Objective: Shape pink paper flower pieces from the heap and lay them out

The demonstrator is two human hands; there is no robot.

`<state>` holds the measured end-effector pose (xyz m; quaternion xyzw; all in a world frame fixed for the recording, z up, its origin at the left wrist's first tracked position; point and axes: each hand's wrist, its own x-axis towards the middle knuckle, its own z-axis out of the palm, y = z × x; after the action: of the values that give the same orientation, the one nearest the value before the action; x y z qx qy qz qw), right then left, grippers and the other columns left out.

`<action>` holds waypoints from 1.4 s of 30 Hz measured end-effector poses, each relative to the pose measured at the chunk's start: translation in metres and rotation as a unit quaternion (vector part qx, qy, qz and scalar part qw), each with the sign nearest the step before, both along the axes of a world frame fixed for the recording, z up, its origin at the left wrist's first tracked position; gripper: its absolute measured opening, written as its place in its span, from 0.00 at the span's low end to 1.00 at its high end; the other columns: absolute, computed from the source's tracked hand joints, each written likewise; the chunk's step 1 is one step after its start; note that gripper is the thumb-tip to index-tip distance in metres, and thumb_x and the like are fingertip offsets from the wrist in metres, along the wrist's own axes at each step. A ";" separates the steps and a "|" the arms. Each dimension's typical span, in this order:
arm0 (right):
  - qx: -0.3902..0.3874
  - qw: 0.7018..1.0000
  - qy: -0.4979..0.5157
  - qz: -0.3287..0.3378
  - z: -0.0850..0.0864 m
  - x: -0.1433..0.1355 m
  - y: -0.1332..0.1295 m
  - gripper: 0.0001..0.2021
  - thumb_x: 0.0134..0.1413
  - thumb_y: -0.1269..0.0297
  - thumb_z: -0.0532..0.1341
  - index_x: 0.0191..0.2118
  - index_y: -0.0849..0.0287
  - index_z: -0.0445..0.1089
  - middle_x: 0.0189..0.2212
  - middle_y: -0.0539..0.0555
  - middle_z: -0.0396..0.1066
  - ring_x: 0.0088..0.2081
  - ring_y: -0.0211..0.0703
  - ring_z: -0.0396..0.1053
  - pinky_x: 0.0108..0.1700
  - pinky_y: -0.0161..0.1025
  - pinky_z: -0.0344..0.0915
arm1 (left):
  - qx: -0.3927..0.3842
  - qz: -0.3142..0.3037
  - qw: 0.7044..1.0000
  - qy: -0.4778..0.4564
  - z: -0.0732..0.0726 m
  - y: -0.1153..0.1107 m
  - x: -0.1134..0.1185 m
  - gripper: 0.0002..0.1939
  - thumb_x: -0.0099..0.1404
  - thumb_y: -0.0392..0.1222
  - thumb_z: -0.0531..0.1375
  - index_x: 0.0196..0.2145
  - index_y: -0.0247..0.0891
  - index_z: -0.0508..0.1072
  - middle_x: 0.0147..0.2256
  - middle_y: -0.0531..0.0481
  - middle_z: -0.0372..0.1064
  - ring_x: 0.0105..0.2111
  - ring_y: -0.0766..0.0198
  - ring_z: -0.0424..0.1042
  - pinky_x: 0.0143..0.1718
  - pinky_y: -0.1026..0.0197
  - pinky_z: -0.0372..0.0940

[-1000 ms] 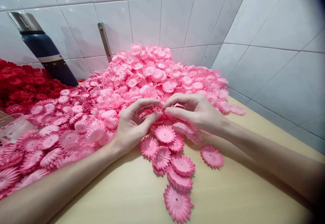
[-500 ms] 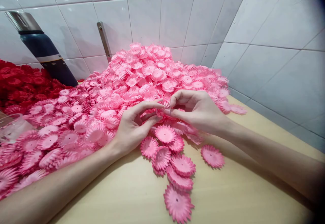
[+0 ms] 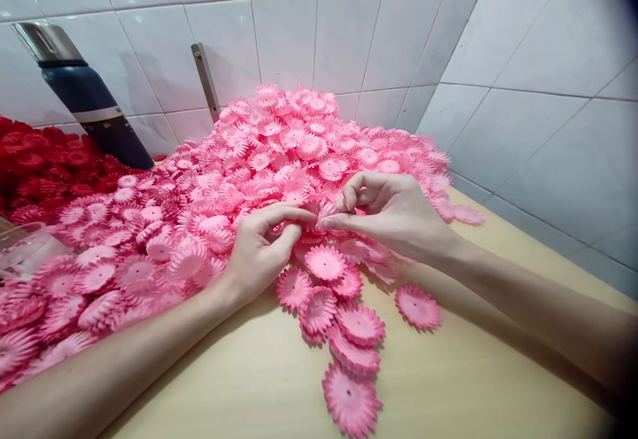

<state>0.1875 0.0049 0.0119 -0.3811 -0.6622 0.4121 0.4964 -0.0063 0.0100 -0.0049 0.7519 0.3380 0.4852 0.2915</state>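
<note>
Between my hands, just in front of the big heap, is a small pink artificial flower piece (image 3: 327, 211), partly hidden by fingers. My right hand (image 3: 386, 210) pinches it from the right, thumb stretched out and index finger curled. My left hand (image 3: 266, 243) closes on its left edge, index finger reaching to it and thumb bent below; the exact contact is hard to make out. Right behind and beneath the hands rises a heap of pink flower pieces (image 3: 279, 140). Nearer to me, several scalloped pink flower pieces (image 3: 349, 392) with dark centre holes lie on the table (image 3: 239, 386).
One single pink flower piece (image 3: 419, 307) lies to the right. At the far left are a pile of red flower pieces (image 3: 54, 167), a dark blue bottle (image 3: 97, 103) with a metal cap, and a clear plastic container (image 3: 30, 253). White tiled walls (image 3: 543, 140) bound the table.
My right hand has shifted slightly right, and the fingertips of my two hands have drawn apart. More of the pink flower piece now shows between them. My left thumb has pulled back left.
</note>
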 end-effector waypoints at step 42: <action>0.004 0.999 -0.033 0.018 -0.005 -0.003 -0.002 0.08 0.46 0.63 0.70 0.31 0.56 0.71 0.31 0.52 0.74 0.34 0.42 0.73 0.36 0.40 0.73 | 0.012 -0.006 1.000 0.008 0.000 0.002 0.003 0.05 0.62 0.37 0.62 0.32 0.38 0.79 0.34 0.49 0.77 0.34 0.62 0.74 0.39 0.62 0.69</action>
<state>0.1848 0.0032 0.0073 -0.3803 -0.6868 0.4053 0.4683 -0.0038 0.0118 -0.0044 0.7612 0.3301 0.4818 0.2821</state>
